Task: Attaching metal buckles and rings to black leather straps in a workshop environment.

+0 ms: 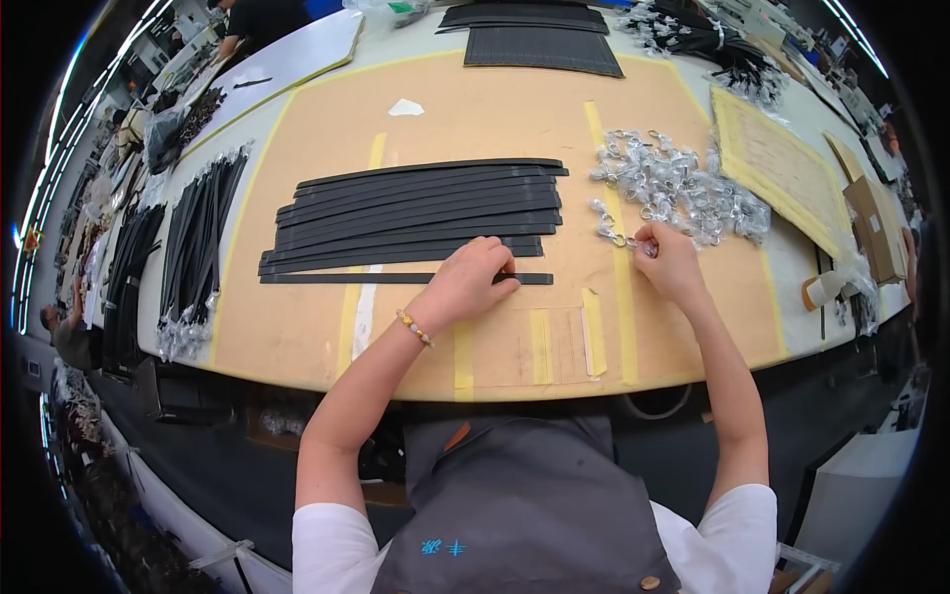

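Left hand [470, 279] half-curled, fingertips on single flat black strip [346, 279], near side of tan-covered counter [495, 119]; gripping or pressing, can't tell. Right hand [675, 262] nearly closed, pinching plastic-wrapped silver metal clasp [631, 243]. Farther left: row of flat black strips [416, 210]. Farther right: clasp heap [683, 188].

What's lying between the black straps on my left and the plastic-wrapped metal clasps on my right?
The head view shows a row of flat black strips on the tan surface, your left hand at the nearest.
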Demonstrator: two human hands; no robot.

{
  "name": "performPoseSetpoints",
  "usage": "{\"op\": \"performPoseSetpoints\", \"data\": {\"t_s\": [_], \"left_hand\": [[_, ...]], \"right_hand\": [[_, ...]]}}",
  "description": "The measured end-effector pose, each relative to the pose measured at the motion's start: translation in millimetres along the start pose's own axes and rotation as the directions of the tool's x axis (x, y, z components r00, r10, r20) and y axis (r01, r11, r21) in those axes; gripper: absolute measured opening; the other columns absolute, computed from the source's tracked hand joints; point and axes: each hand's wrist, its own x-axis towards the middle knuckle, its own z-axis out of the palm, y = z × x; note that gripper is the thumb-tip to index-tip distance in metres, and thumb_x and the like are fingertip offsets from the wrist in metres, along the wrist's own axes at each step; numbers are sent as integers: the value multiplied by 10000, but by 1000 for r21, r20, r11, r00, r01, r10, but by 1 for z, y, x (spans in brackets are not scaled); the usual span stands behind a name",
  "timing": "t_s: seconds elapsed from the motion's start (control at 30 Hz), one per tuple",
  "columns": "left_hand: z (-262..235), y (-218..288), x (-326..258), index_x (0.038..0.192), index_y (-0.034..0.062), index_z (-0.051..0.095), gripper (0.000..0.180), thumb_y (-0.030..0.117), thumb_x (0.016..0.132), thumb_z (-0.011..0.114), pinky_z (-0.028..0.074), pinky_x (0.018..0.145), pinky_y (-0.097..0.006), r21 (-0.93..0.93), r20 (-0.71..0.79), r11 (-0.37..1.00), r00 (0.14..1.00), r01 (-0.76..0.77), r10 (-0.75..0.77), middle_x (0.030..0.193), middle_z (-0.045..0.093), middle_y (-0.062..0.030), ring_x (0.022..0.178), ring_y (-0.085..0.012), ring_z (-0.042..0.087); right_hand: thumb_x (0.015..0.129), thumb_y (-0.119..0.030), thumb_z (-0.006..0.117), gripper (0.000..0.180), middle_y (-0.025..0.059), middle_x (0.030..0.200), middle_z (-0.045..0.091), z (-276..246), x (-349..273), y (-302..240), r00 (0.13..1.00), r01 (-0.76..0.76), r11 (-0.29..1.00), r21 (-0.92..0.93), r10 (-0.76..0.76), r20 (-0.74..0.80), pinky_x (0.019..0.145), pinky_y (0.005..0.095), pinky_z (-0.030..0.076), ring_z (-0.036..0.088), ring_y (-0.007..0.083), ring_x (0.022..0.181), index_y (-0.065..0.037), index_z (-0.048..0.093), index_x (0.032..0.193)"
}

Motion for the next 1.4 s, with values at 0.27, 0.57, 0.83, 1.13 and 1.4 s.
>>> {"op": "performPoseSetpoints", "data": {"t_s": [0.27,0.57,0.83,1.13,1.4], "left_hand": [[-25,3,7,880,13,618,139,106,887,722,523,707,-311,-238,116,965,989,112,-86,878,670,-75,780,-195,643],[-40,7,28,1079,6,688,233,75,873,772,489,661,-202,-631,-196,770,980,-100,-34,826,645,15,733,-31,578],[-22,-12,37,999,19,700,201,81,835,797,485,650,-206,-676,-227,728,972,-113,-61,771,626,21,712,-34,572],[-20,-17,35,1022,14,685,210,14,835,780,521,781,-213,-769,-138,638,985,-44,-99,928,672,9,850,-49,627],[-18,-11,32,1002,24,687,188,59,844,784,482,686,-200,-799,-126,600,987,-41,-100,836,633,28,755,-24,558]], "right_hand": [[929,-159,687,124,10,894,669,5,7,-50,874,-454,324,830,-17,485,631,184,492,637,67,758,-70,632,996],[973,-210,635,165,-9,843,586,33,37,-91,817,-543,-125,830,-309,488,640,207,450,526,52,687,-66,592,1042],[974,-198,630,157,23,887,648,51,44,-77,824,-529,-97,843,-297,483,719,245,501,618,123,791,-65,591,1047],[995,-168,634,120,46,954,668,57,44,-73,804,-538,-160,828,-392,447,732,268,505,631,137,813,-87,582,1065],[1016,-168,611,108,46,961,663,62,35,-79,801,-543,-166,823,-396,448,752,277,499,630,135,840,-84,576,1072]]}}
